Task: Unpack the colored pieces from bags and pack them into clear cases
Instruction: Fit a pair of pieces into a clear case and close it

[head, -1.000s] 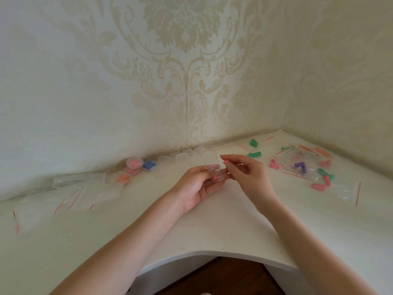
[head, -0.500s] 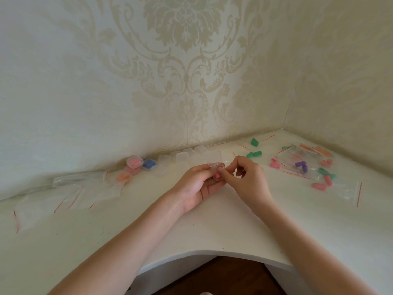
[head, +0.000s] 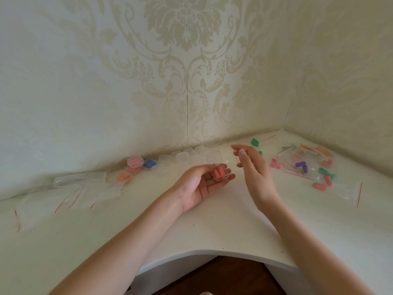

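Observation:
My left hand (head: 202, 184) lies palm up over the white counter and holds a small clear case (head: 219, 171) on its fingers. The case's lid stands up open, and two coral-red pieces (head: 219, 174) lie inside. My right hand (head: 253, 167) hovers just right of the case, fingers loosely spread, holding nothing. Loose pink, green, purple and orange pieces (head: 319, 185) lie among clear zip bags (head: 306, 165) at the right. Filled cases with pink (head: 134, 161), blue (head: 149, 163) and orange (head: 124, 177) pieces sit at the back left.
Several empty clear cases (head: 180, 156) line the wall behind my hands. Flat empty zip bags (head: 70, 194) lie at the left. Wallpapered walls close the counter's back and right side. The counter's front edge (head: 212, 252) curves inward near me.
My right hand has let go of the case and drawn back to the right, opening. The case lid now stands open with both coral-red pieces showing inside.

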Motion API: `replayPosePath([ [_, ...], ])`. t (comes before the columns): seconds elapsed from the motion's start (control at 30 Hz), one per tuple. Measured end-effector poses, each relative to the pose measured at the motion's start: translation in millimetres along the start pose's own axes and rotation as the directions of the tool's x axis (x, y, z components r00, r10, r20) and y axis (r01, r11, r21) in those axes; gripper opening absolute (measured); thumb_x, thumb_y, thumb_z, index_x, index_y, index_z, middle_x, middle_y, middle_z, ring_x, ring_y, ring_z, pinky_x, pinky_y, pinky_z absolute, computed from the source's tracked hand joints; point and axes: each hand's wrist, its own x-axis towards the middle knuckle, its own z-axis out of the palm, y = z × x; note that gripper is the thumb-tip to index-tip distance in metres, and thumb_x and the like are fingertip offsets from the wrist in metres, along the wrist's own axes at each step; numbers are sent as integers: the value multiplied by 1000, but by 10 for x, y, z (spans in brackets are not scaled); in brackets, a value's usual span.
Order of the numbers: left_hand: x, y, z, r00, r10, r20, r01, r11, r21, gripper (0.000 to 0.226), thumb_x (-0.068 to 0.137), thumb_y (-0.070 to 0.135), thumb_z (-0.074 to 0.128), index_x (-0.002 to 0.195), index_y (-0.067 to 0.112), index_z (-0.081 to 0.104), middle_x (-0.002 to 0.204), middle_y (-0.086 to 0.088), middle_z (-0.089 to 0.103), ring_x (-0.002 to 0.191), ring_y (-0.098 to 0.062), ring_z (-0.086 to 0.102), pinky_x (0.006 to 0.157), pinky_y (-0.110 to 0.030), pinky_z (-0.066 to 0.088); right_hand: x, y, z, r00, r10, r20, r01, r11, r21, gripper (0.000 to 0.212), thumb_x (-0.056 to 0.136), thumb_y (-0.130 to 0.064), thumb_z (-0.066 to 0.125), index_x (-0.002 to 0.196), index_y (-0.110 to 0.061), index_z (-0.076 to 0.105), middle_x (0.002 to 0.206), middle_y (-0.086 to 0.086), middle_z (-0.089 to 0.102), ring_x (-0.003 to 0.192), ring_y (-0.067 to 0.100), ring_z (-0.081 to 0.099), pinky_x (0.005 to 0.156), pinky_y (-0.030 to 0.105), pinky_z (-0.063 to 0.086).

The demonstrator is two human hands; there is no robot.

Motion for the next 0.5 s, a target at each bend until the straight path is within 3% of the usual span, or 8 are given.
replayPosePath([
  [0.1,-15,14,1,998,-40,48,43,997,-61,41,90,9,38,120,-15,53,111,-29,62,106,-41,62,87,-36,55,-21,-10,6,985,36,172,-51,995,83,34,103,-33,33,128,-27,56,121,-16,58,102,-10,54,78,7,43],
  [0.27,-22,50,-45,998,-25,62,32,992,-119,53,92,29,44,121,-14,52,121,-31,57,112,-41,59,93,-36,51,-14,-6,25,982,15,187,-34,994,99,42,102,-36,35,86,-16,69,110,-7,64,96,-8,55,82,13,41],
  [0.37,20,21,-50,999,40,35,-40,999,13,42,91,5,54,130,-9,46,119,-22,63,107,-29,64,88,-30,55,-9,9,35,988,6,155,-8,1000,15,27,98,-20,49,78,-17,67,102,-5,64,86,-11,57,73,8,41],
  [0.43,46,-16,-61,996,83,20,-85,988,130,41,90,-5,53,131,-4,48,119,-22,62,104,-24,65,86,-27,55,5,60,39,987,-3,162,15,997,-73,10,92,-19,59,86,-25,64,103,-12,64,92,-3,59,75,16,46],
  [0.5,36,-35,-69,996,90,24,-93,977,190,35,93,-4,51,128,-2,51,122,-25,61,103,-23,64,82,-26,56,5,104,44,980,15,199,-5,999,-52,16,89,-15,63,98,-27,60,104,-13,64,93,6,62,77,19,51],
])
